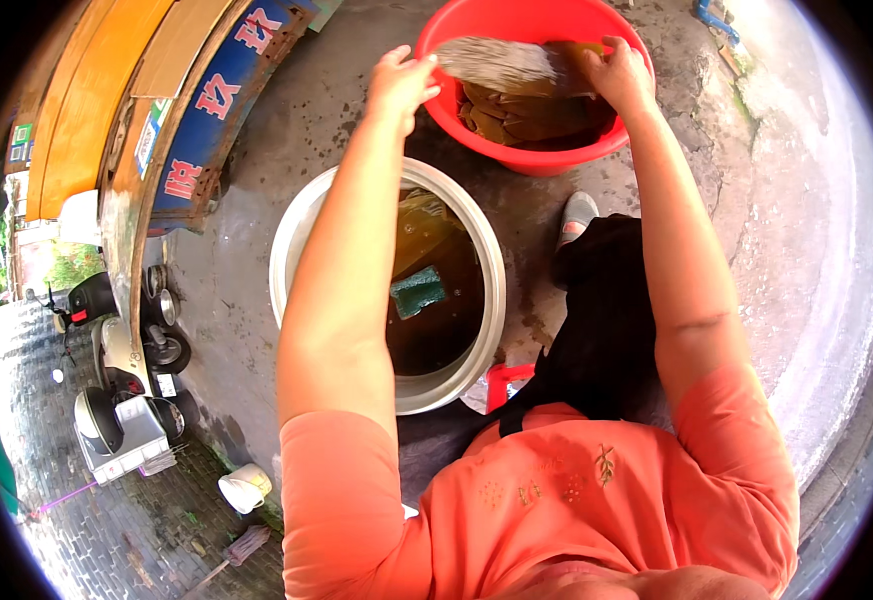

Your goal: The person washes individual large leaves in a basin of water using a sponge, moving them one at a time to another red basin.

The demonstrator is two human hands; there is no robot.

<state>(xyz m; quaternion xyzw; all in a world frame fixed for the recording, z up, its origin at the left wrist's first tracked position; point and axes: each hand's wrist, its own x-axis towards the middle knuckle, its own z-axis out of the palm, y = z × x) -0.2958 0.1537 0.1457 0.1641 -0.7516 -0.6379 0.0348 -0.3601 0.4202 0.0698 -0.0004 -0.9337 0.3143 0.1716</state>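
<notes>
A broad wet leaf (500, 66), blurred and pale with glare, stretches across the red plastic basin (616, 136). My right hand (622, 79) grips its right end above the basin's right side. At the leaf's other end is my left hand (399, 86), fingers spread by the basin's left rim; whether they pinch the leaf is unclear. Flat brown-green leaves (526, 120) lie layered inside the basin. Below my left forearm stands a large round pale tub (490, 300) of dark liquid. A green scouring pad (418, 291) and a yellowish-brown leaf (429, 229) are in it.
Part of a red stool (508, 382) shows beside the tub. My shoe (577, 214) rests on the wet concrete (271, 172). A blue signboard (215, 105) with writing, a parked scooter (118, 360), a white bucket (244, 487) and a mop (247, 544) are at left.
</notes>
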